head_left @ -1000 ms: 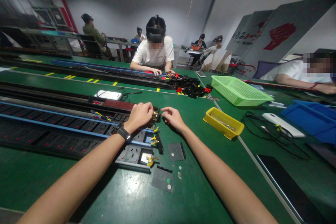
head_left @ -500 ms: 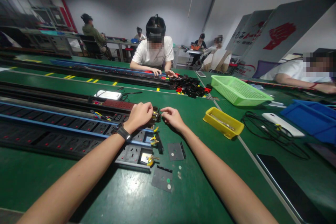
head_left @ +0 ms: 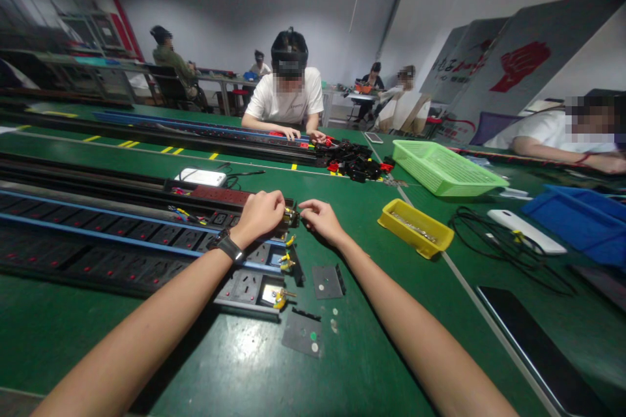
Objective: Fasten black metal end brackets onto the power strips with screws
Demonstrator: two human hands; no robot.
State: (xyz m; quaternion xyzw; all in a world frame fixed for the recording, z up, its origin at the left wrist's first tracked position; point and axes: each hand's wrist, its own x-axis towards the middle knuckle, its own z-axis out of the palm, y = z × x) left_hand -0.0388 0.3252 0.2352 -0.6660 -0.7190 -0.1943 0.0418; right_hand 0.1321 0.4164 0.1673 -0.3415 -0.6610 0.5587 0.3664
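With twelve o'clock straight ahead, our left hand bends over the three o'clock end of a socket strip, seemingly to steady it; its fingertips are hidden, so we cannot tell their grip. Our right hand faces that end, thumb and forefinger close together; we cannot tell whether they pinch anything. Flat black plates lie at five o'clock, perhaps for easy reach. At three, a yellow tray holds small metal pieces. A green basket sits at two, its contents unclear to us.
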